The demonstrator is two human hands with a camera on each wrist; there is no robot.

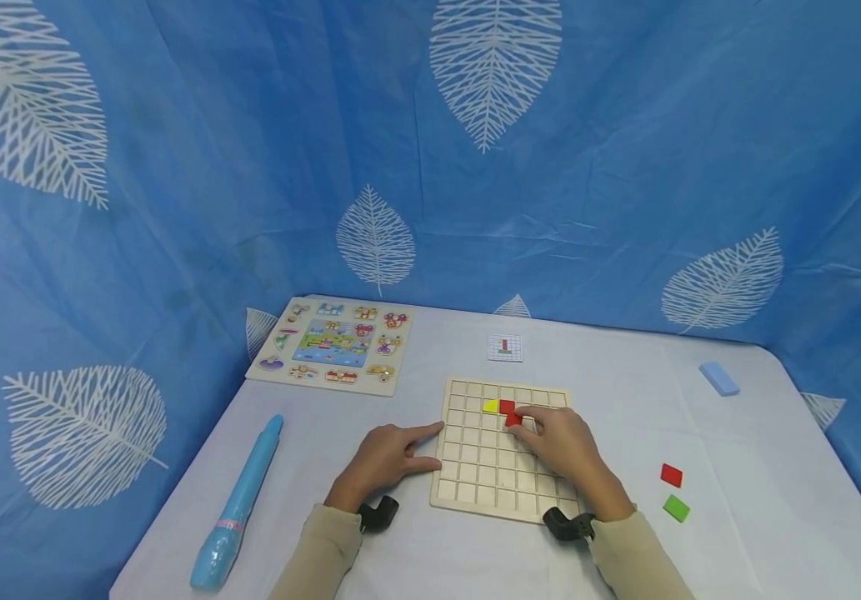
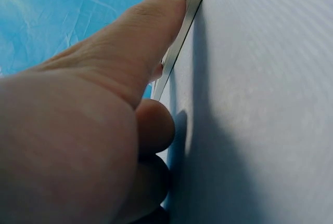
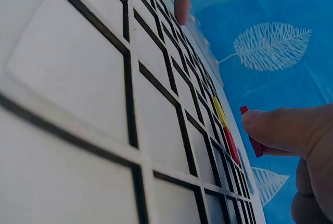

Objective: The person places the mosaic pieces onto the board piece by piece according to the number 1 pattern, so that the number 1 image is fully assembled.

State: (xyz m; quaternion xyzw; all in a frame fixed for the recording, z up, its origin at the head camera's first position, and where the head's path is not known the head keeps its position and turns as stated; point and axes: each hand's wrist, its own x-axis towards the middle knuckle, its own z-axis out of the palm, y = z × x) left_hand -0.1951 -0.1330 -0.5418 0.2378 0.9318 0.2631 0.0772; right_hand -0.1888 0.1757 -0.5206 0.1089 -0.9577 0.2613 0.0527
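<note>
My right hand [image 1: 561, 442] pinches a red square tile [image 1: 514, 420] between thumb and fingers. In the right wrist view, the held tile [image 3: 256, 146] stands just off the wooden grid board [image 3: 156, 104]. Two pieces lie on that board [image 1: 486, 475] in its upper part: a yellow piece with a rounded side [image 1: 490, 406] and, directly right of it, another red tile [image 1: 507, 407]. With index finger and thumb stretched out, my left hand [image 1: 385, 454] touches the board's left edge. Its other fingers are folded under, as the left wrist view shows.
Behind the grid board lies a small pattern card [image 1: 505, 347]. A picture puzzle board [image 1: 370, 388] is at back left, a long light-blue tapered object [image 1: 238, 508] at front left. To the right are a red tile [image 1: 672, 475], a green tile [image 1: 676, 507] and a blue block [image 1: 718, 378].
</note>
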